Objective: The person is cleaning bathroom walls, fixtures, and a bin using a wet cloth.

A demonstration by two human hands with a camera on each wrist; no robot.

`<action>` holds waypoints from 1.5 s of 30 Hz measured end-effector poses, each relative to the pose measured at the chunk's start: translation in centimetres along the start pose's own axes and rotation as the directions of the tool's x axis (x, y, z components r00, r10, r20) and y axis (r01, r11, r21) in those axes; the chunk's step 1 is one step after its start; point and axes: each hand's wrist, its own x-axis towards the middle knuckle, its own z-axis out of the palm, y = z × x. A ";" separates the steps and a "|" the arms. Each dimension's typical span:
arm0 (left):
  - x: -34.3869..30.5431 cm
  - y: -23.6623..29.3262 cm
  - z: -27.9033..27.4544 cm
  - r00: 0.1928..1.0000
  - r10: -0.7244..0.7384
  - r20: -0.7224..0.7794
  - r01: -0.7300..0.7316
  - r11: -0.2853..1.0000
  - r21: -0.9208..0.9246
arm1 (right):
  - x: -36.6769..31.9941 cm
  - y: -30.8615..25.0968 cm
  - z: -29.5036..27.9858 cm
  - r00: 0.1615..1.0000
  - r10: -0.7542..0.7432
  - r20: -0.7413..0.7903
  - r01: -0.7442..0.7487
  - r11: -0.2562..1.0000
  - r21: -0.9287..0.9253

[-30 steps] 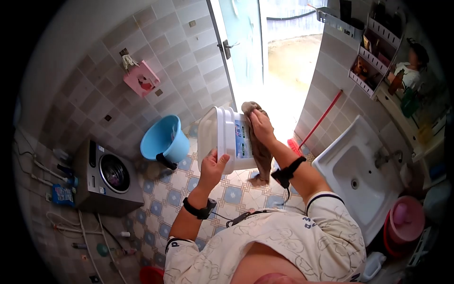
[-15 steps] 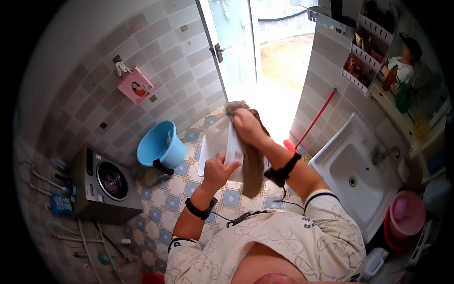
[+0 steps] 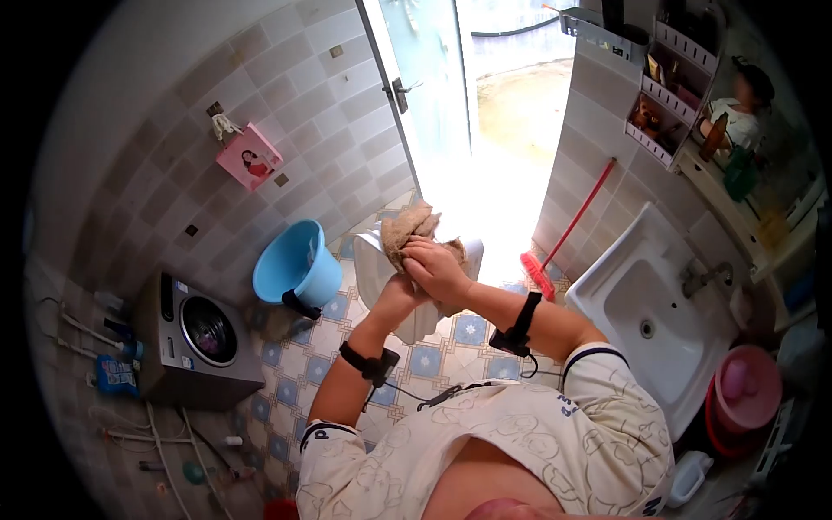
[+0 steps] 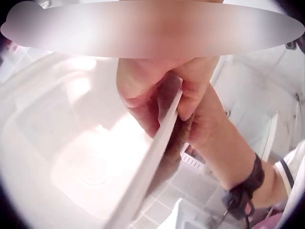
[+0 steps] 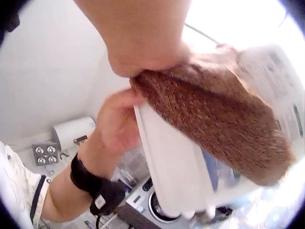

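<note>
A white plastic container (image 3: pixel 371 270) is held over the floor, its inside (image 4: pixel 38 119) facing the left wrist view. The left hand (image 3: pixel 399 296) grips its rim; in the right wrist view that hand (image 5: pixel 116 121) is at the rim's corner. Right beside it, the right hand (image 3: pixel 439 270) holds a brown cloth (image 3: pixel 407 227) bunched against the rim. Brown cloth (image 5: pixel 219 124) drapes over the container's outer side, partly covering a printed label. The right fingers' exact hold is partly hidden.
A blue tub (image 3: pixel 299 264) and washing machine (image 3: pixel 204 334) stand at left. At right are a white sink (image 3: pixel 624 303), a red brush (image 3: pixel 539 276) and pink basins (image 3: pixel 747 388). An open door (image 3: pixel 425 78) is ahead.
The right hand has moved left, close beside the left hand, bringing the cloth's upper part along. The container has turned and now sits lower between the arms, mostly behind the hands and cloth.
</note>
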 end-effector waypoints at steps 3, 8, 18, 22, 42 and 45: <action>0.0 -2.0 0.3 0.965 -0.074 -0.252 -0.092 0.804 -0.587 | -2.5 0.2 0.8 0.997 -0.079 -0.027 0.076 0.993 -0.089; -0.5 -1.5 0.1 0.906 -0.091 -0.412 -0.118 0.883 -0.454 | -4.1 -1.1 1.2 0.994 -0.105 0.023 0.107 0.981 -0.165; -4.9 3.8 1.7 0.956 0.241 -0.168 -0.153 0.897 0.415 | 1.7 10.5 -2.7 0.992 0.057 0.113 -0.002 0.900 -0.436; -5.3 4.0 0.9 0.948 0.149 -0.281 -0.088 0.972 0.216 | -1.0 7.8 -5.2 0.925 0.377 0.037 -0.372 0.922 -0.103; -0.9 4.1 -0.2 0.988 0.047 -0.147 -0.068 0.988 -0.139 | -5.3 -0.9 -3.4 0.968 -0.085 -0.235 0.038 0.979 -0.198; -0.1 4.6 -0.2 0.989 0.031 -0.144 -0.046 0.994 -0.100 | -3.6 -0.6 -4.1 0.938 -0.124 -0.324 0.052 0.973 -0.223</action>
